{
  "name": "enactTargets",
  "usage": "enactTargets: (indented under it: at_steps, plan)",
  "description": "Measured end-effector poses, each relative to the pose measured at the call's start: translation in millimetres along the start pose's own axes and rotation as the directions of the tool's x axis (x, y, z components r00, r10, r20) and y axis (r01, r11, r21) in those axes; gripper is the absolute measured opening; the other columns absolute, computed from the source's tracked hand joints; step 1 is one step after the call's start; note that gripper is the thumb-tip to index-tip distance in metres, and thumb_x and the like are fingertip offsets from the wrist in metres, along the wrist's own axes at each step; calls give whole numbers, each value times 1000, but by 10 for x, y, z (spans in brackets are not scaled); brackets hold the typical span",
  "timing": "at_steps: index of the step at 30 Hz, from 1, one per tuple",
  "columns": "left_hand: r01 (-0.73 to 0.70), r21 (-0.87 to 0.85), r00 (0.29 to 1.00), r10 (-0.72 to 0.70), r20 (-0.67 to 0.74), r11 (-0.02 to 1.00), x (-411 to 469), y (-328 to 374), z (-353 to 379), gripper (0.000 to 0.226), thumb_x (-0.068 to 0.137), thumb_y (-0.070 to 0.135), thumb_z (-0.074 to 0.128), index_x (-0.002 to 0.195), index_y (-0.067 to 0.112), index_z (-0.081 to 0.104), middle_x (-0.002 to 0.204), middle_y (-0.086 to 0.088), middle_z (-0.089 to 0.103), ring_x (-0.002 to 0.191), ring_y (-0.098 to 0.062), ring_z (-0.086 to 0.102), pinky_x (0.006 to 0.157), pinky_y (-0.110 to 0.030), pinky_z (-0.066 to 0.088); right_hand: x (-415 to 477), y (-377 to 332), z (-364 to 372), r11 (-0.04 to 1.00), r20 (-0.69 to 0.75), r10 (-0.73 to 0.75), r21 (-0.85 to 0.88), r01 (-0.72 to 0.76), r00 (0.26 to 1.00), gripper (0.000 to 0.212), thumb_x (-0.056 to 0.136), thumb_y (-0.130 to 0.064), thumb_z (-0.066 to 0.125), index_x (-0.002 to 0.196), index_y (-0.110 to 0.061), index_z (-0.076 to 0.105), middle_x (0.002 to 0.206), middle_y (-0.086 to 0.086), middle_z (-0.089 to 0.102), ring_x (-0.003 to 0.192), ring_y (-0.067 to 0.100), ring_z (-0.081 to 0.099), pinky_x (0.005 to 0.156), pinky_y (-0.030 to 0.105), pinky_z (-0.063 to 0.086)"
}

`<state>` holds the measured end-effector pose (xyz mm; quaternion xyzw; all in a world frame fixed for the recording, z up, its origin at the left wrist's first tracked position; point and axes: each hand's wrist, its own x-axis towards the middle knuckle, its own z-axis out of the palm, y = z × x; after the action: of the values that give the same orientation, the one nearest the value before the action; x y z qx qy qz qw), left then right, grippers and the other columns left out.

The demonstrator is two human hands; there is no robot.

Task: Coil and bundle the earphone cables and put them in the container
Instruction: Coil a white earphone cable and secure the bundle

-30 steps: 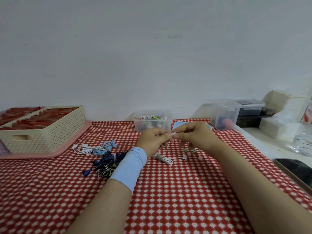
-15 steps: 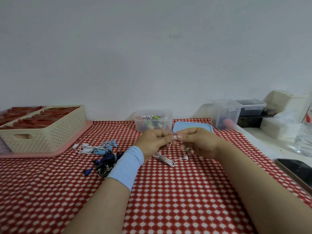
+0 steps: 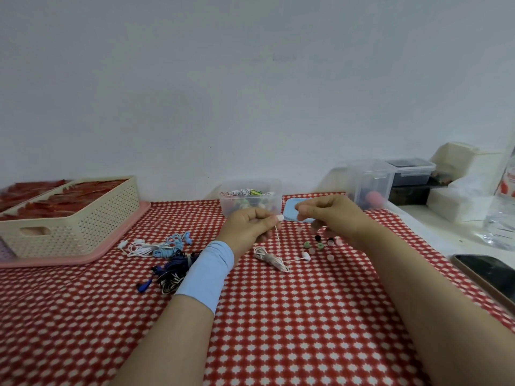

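Note:
My left hand (image 3: 248, 228) pinches one bud of a white earphone (image 3: 279, 217) above the red checked cloth. Its thin cable drops to a loosely gathered white coil (image 3: 271, 259) on the cloth, and the second bud (image 3: 306, 256) lies beside that coil. My right hand (image 3: 333, 218) hovers a little to the right, fingers curled, thumb and forefinger together; I see nothing between them. Behind my hands stands the clear container (image 3: 274, 203) with bundled earphones inside, next to its blue lid (image 3: 292, 211). More tangled earphones lie left: white and light blue (image 3: 156, 246), dark blue and black (image 3: 171, 271).
Several small ear tips (image 3: 320, 246) are scattered under my right hand. A cream perforated basket (image 3: 75, 221) sits on a pink tray (image 3: 111, 247) at the left. A phone (image 3: 487, 274) lies at the right edge; clear boxes (image 3: 372, 185) and a water bottle (image 3: 501, 218) stand beyond.
My right hand has let go of the bud and moved right, away from my left hand. My left hand still holds the bud. The ear tips under my right hand show again.

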<state>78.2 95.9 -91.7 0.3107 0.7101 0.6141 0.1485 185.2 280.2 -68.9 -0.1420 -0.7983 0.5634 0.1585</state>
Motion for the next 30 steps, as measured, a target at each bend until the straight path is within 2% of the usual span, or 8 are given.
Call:
enactTargets:
  at_steps: [4, 7, 10, 14, 17, 22, 26, 30]
  plan:
    - [4, 82, 999, 0, -47, 997, 6, -18, -15, 8, 87, 14, 74, 95, 12, 74, 87, -8, 76, 67, -10, 62, 63, -17, 52, 64, 179, -204, 984, -221, -65, -177, 26, 973, 8, 92, -10, 71, 87, -12, 77, 100, -6, 72, 54, 12, 59, 58, 16, 53]
    - [-9, 158, 999, 16, -42, 987, 3, -12, 11, 11, 83, 15, 78, 90, 20, 72, 86, -8, 75, 68, -9, 64, 68, -19, 56, 128, 304, -294, 930, -221, -79, -367, -8, 972, 13, 92, -9, 71, 95, -18, 79, 108, 0, 71, 87, 13, 65, 88, 23, 49]
    - [-33, 238, 999, 40, -27, 971, -3, -15, 34, 11, 83, 17, 78, 88, 23, 70, 85, -2, 73, 68, -4, 64, 67, -14, 53, 152, 345, -356, 857, -220, -71, -513, -53, 973, 17, 94, -11, 68, 98, -22, 80, 118, 2, 72, 104, 17, 63, 100, 28, 47]
    - [-75, 330, 997, 78, 5, 941, 0, -14, 38, 26, 86, 19, 75, 109, 28, 67, 90, 7, 70, 79, -5, 66, 80, -19, 54, 103, 312, -433, 760, -226, -58, -641, -104, 972, 25, 97, -9, 62, 92, -27, 80, 120, 3, 71, 93, 14, 57, 97, 28, 48]
    - [-101, 361, 994, 78, 77, 927, 6, -2, 41, 42, 90, 18, 69, 129, 32, 62, 85, 7, 69, 73, -5, 66, 79, -20, 55, 111, 322, -394, 720, -207, -79, -688, -88, 975, 23, 98, -13, 61, 102, -28, 78, 124, 0, 70, 103, 17, 63, 99, 32, 49]
    - [-101, 426, 994, 68, 91, 899, -19, 16, 59, 23, 86, 21, 75, 107, 29, 74, 89, 7, 72, 82, -7, 68, 81, -21, 56, 179, 254, -214, 644, -145, -92, -763, -52, 985, 27, 97, -20, 64, 119, -33, 73, 131, -3, 67, 108, 18, 65, 92, 33, 53]
    - [-87, 426, 995, 58, 81, 901, -26, 12, 57, 26, 78, 21, 83, 98, 29, 70, 93, 9, 68, 83, -2, 64, 73, -14, 52, 251, 238, -107, 501, -90, -70, -864, -43, 993, 20, 96, -32, 64, 112, -38, 75, 127, -4, 67, 110, 19, 62, 91, 34, 52]
    - [-83, 438, 996, 59, 69, 895, -12, 2, 59, 26, 78, 22, 82, 98, 31, 68, 92, 7, 68, 82, -6, 65, 76, -21, 57, 285, 225, -58, 479, -95, -57, -876, -56, 994, 19, 95, -28, 63, 106, -34, 77, 119, 0, 70, 106, 22, 63, 90, 33, 51]
